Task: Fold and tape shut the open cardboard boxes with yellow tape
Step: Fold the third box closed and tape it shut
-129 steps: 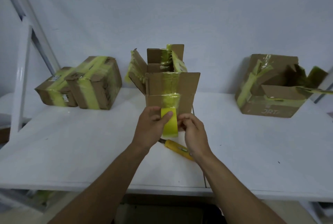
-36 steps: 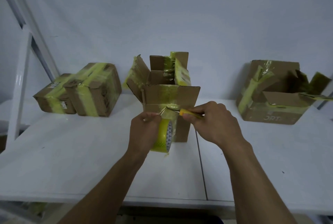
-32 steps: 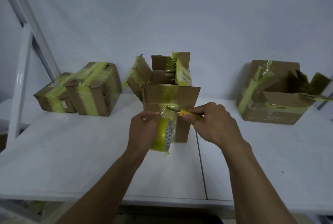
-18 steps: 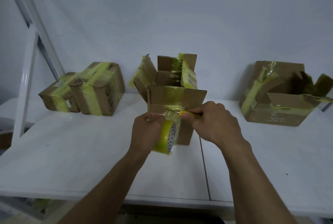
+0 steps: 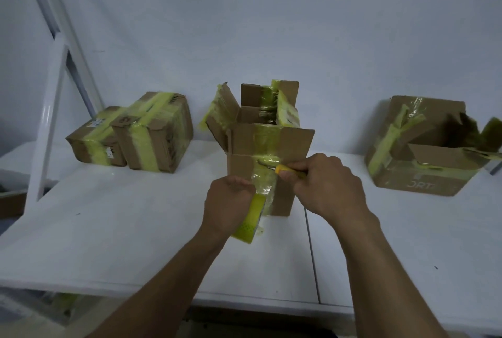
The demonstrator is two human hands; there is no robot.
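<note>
The open-flapped box (image 5: 241, 166), striped with yellow tape (image 5: 267, 138), stands while left fingers (image 5: 239, 181) grip the roll (image 5: 248, 225), right fingers (image 5: 294, 173) the cutter (image 5: 282, 168).

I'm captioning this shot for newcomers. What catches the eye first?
At the centre, an open cardboard box stands on the white table; in front of it the left hand grips a yellow tape roll while the right hand holds a yellow-handled cutter to the tape strip on the box front. Two taped boxes sit at back left, a second open box at right.
</note>
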